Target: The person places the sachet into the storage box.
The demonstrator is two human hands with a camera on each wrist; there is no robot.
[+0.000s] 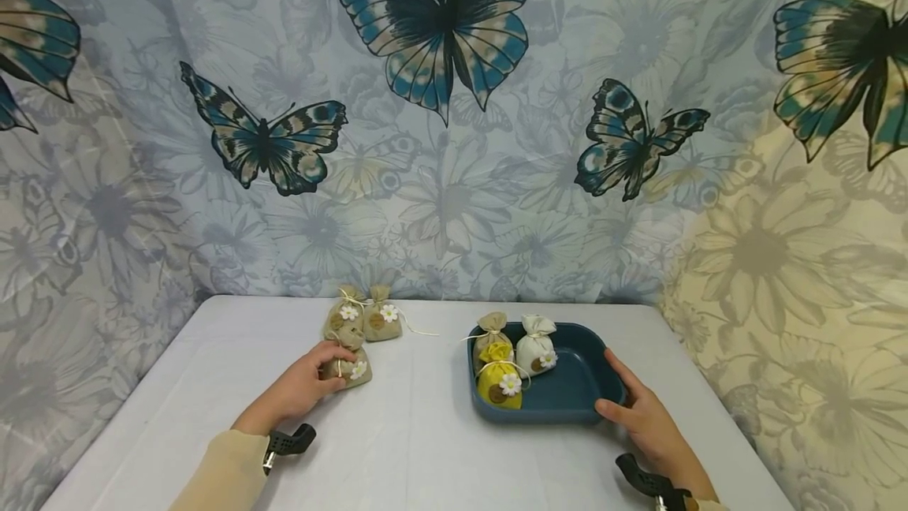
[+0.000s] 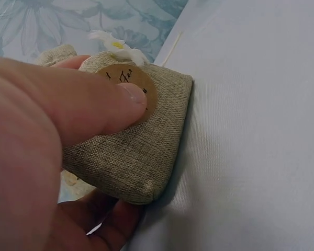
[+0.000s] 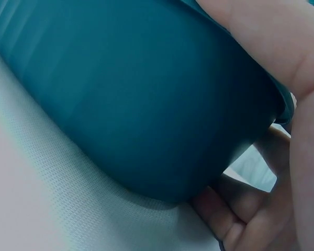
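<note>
"What is held nearest?"
"A blue tray (image 1: 539, 416) is gripped at its right end by the right hand (image 1: 651, 419), thumb at the near corner."
"At left?"
"A beige sachet (image 2: 146, 151) is pinched by the left hand (image 1: 303, 382), thumb over its round label (image 2: 151, 100), fingers opposite."
"Beyond?"
"Two more beige sachets (image 1: 383, 326) are set on the table (image 1: 433, 448)."

A white-covered table (image 1: 418, 448) bears a blue tray (image 1: 539, 416) at right and two beige pouches (image 1: 381, 326) near its far edge; a third pouch (image 1: 364, 359), in front, perhaps touches the cloth too.
</note>
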